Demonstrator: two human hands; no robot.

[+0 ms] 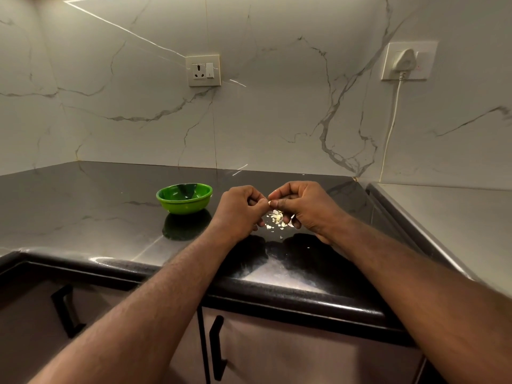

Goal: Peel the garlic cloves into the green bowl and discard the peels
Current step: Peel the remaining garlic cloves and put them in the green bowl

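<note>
Frame centre: fingers of left hand [241,206] and right hand [304,206] are pinching a garlic clove [269,202], mostly hidden, axis unreadable; peels [274,218] are lying below on the counter [83,206], right of the green bowl [184,198].

bowl [185,207] left of left hand [239,207]: bright green. clove [269,202] between it and right hand [307,206]: whitish. peels [274,218] just below: pale cream. countertop [83,206] under hands: glossy black, faint pale veins. wall [277,106] beyond: white marble, grey veins.
</note>
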